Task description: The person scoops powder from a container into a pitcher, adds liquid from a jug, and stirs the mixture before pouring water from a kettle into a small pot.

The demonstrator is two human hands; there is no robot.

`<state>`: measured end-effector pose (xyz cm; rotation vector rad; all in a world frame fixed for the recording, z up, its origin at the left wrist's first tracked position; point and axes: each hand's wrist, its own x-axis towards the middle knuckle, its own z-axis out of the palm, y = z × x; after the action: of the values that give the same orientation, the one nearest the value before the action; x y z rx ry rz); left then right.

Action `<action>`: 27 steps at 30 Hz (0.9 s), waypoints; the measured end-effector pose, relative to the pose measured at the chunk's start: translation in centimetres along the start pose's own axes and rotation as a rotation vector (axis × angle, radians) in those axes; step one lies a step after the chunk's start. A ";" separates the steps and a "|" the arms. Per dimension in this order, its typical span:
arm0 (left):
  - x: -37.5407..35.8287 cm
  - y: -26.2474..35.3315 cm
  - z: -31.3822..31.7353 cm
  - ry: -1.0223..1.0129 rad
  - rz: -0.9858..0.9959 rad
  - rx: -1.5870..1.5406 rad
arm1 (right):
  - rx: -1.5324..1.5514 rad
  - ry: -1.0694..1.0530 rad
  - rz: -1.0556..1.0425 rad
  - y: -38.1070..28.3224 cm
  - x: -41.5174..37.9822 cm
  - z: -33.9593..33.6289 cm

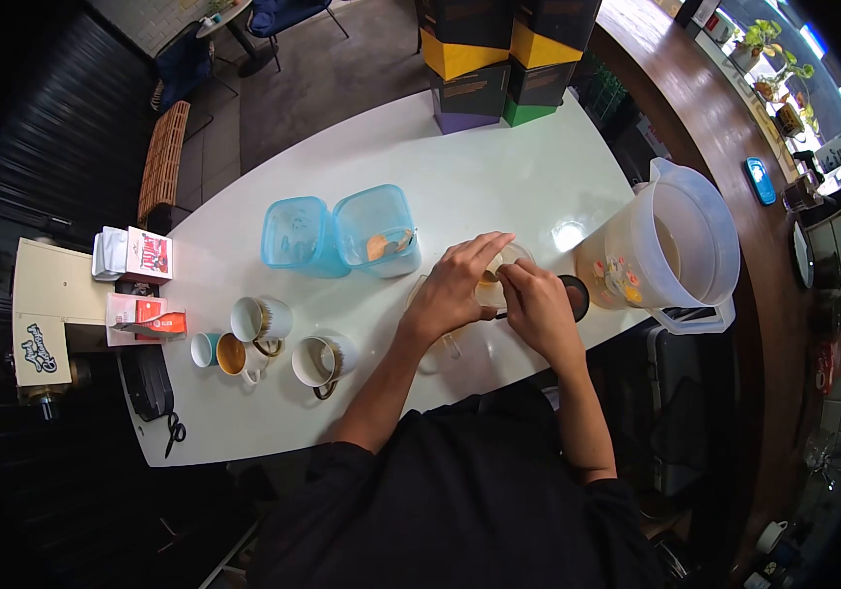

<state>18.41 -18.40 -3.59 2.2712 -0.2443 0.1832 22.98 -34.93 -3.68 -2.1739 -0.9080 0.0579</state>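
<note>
- Left hand (455, 285) and right hand (536, 306) meet over a small clear glass (501, 275) on the white table (479, 177); fingers curl round it.
- Large plastic pitcher (671, 245) just right of the hands, pale liquid inside.
- Two blue containers (337, 236) behind the left hand.
- Three mugs (278, 344) stand left.
- Scissors (174, 432) near the table's left edge.
- Stacked boxes (499, 64) at the far end.

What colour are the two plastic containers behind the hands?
Translucent light blue plastic containers, seen best in the head view.
</note>
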 end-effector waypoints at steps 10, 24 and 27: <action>0.0 -0.4 -0.2 -0.022 -0.022 0.039 | -0.005 0.010 -0.033 -0.1 0.2 -0.6; 0.1 0.5 -0.3 -0.051 -0.057 0.051 | -0.032 -0.018 -0.014 -0.3 0.3 -0.1; 0.0 0.5 -0.3 -0.035 -0.048 0.043 | 0.019 0.095 -0.003 -0.4 0.6 -0.2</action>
<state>18.25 -18.48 -3.03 2.3223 -0.2056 0.1245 23.24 -34.47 -3.09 -2.1387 -0.8535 -0.0372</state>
